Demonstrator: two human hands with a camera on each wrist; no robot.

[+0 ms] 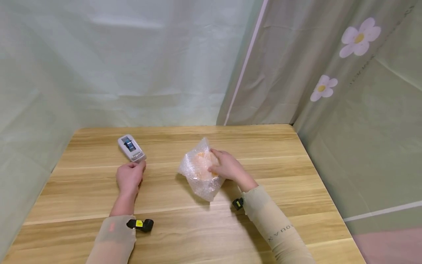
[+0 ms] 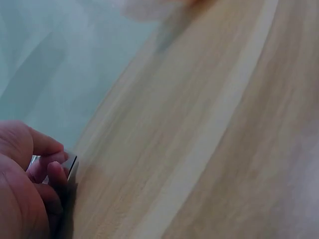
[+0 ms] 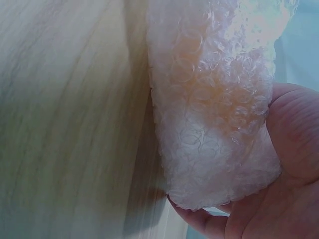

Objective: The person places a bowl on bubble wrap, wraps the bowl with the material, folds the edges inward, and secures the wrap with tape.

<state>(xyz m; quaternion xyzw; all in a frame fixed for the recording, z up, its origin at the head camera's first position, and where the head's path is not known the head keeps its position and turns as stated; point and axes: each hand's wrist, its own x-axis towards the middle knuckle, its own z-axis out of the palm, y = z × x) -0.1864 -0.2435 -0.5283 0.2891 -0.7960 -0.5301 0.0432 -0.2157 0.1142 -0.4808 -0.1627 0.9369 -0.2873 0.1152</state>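
Observation:
A pale-grey oblong case [image 1: 132, 147] with a dark-blue inset lies at the back left of the table. My left hand [image 1: 130, 177] is at its near end; in the left wrist view the curled fingers [image 2: 46, 149] pinch a thin dark-edged corner, most of it hidden. Right of centre is a bubble-wrap bundle [image 1: 199, 167] with something orange inside, its kind blurred by the wrap. My right hand [image 1: 230, 168] grips the bundle's right side, thumb and fingers around it. The right wrist view shows the bubble wrap [image 3: 214, 124] close up against the palm.
The wooden table [image 1: 184, 234] has its back edge along a pale-green curtain [image 1: 148, 66]. A darker curtain with white flowers [image 1: 359, 37] hangs at the right. Small black cameras [image 1: 141, 224] are strapped at both sleeves.

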